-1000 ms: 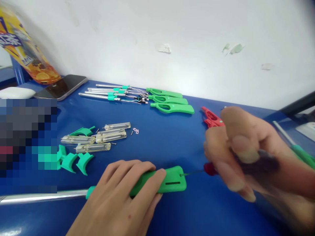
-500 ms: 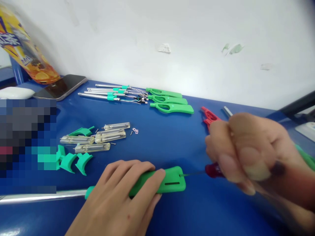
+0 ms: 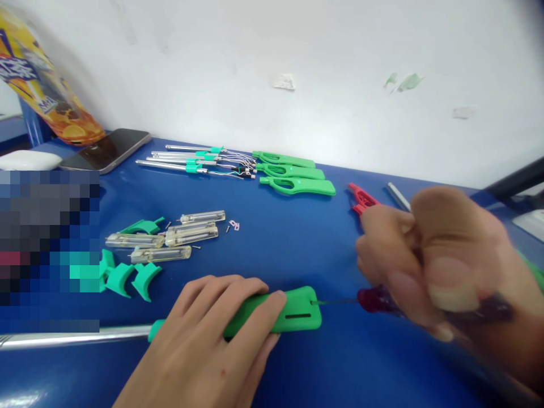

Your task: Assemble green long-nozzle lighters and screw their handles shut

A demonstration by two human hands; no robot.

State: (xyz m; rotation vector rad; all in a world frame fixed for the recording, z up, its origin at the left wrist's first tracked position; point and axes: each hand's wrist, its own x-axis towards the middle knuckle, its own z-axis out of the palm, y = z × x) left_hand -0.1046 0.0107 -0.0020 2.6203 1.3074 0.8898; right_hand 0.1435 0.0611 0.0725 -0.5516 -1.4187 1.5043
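My left hand point(image 3: 208, 345) lies over a green lighter handle point(image 3: 293, 311) on the blue table point(image 3: 297, 243), fingers wrapped over its top and pinning it down. A long silver tube point(image 3: 72, 338) runs out of the handle to the left. My right hand point(image 3: 442, 266) is closed around a dark red screwdriver point(image 3: 376, 298). Its thin shaft point(image 3: 335, 302) points left and its tip meets the right end of the green handle.
Three green handles point(image 3: 293, 173) and silver tubes with wires point(image 3: 191, 161) lie at the back. Clear gas tanks point(image 3: 170, 238) and green trigger pieces point(image 3: 127, 277) lie at left. A red handle point(image 3: 361, 199), a phone point(image 3: 106, 150) and a yellow bag point(image 3: 42, 85) are also here.
My right hand has shifted slightly right and turned around the screwdriver. The left hand and green handle have stayed put.
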